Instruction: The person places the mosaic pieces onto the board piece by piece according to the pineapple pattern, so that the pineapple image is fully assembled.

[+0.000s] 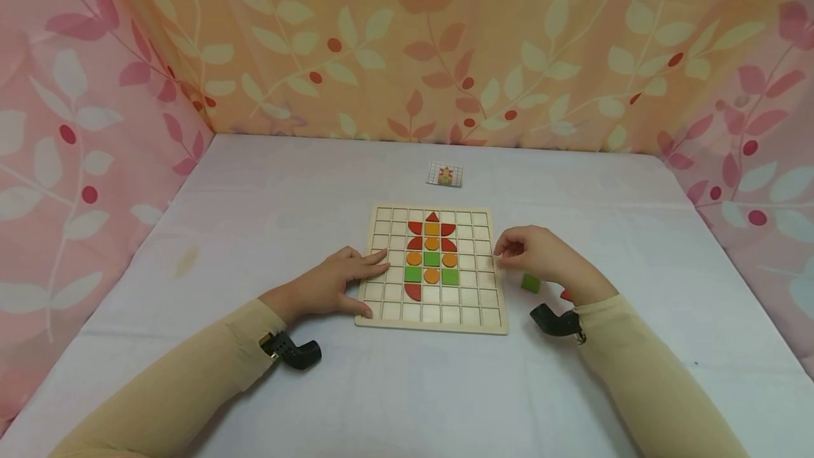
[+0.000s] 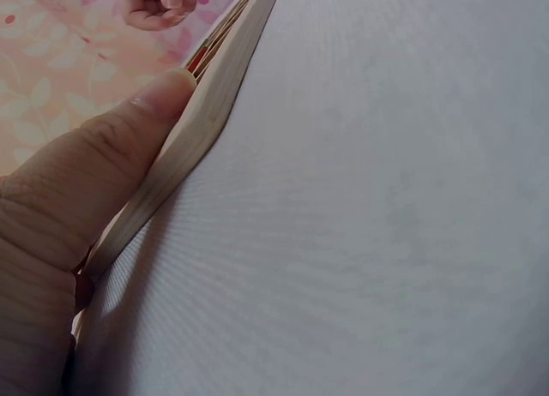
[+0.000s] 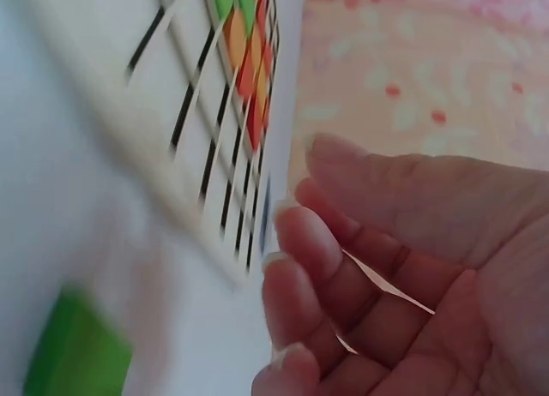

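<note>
A pale wooden grid board lies on the white cloth, filled in its middle with flat pieces: a red triangle on top, an orange square, red quarter circles, orange circles and green squares. My left hand rests on the board's left edge with fingers spread; its thumb lies along the wooden rim. Over the right edge hovers my right hand, fingers loosely curled, nothing showing between thumb and fingertips. Below it sits a green block. Part of a red piece shows beside the right wrist, otherwise hidden.
A small card printed with a coloured grid pattern lies beyond the board's far edge. Patterned curtains hang behind the table and at both sides. A black camera is strapped at the right wrist, another at the left.
</note>
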Demonstrator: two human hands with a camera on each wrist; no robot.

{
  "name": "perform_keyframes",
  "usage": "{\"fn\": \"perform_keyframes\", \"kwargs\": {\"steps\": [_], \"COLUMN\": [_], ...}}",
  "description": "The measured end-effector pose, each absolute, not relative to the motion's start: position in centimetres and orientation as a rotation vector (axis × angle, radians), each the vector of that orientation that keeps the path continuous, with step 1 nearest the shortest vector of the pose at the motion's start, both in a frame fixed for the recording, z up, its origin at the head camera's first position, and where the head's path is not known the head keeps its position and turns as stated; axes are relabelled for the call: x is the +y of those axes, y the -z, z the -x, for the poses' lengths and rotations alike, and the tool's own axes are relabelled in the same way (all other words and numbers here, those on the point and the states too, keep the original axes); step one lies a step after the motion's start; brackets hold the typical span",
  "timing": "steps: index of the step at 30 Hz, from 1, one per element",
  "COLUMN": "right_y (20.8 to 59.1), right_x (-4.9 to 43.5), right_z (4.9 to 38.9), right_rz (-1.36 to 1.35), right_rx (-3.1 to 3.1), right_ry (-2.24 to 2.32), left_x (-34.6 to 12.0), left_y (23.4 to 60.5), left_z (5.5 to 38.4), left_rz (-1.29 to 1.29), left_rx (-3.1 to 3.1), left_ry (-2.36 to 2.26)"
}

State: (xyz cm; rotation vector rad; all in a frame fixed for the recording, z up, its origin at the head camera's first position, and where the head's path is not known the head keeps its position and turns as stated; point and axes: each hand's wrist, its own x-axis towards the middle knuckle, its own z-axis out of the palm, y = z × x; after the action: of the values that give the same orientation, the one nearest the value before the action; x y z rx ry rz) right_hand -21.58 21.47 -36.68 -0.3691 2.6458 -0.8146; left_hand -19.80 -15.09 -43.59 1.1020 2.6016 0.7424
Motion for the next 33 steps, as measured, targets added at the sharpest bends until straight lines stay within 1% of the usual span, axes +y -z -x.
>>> {"fn": "perform_keyframes", "kwargs": {"steps": [5, 11, 20, 33], "right_y": [37.0, 37.7, 38.8, 38.8], "right_x": [24.1, 25.9, 26.6, 26.8], "right_z": [21.3, 20.8, 20.7, 20.8], "right_rz": [0.323, 0.312, 0.278, 0.245], "right_rx": [2.638, 2.569, 2.59, 2.56], "right_ry": [0.777, 0.809, 0.736, 0.742], "left_x": [-15.1, -15.1, -15.1, -15.1], "left_y": [43.6, 43.6, 43.7, 43.6], "left_z": [19.8, 19.8, 19.8, 19.8], "left_rz": [-1.088, -1.079, -1.097, -1.079], "left_rx": [2.596, 2.595, 2.596, 2.598], "left_ry": [-0.75, -0.74, -0.746, -0.744]}}
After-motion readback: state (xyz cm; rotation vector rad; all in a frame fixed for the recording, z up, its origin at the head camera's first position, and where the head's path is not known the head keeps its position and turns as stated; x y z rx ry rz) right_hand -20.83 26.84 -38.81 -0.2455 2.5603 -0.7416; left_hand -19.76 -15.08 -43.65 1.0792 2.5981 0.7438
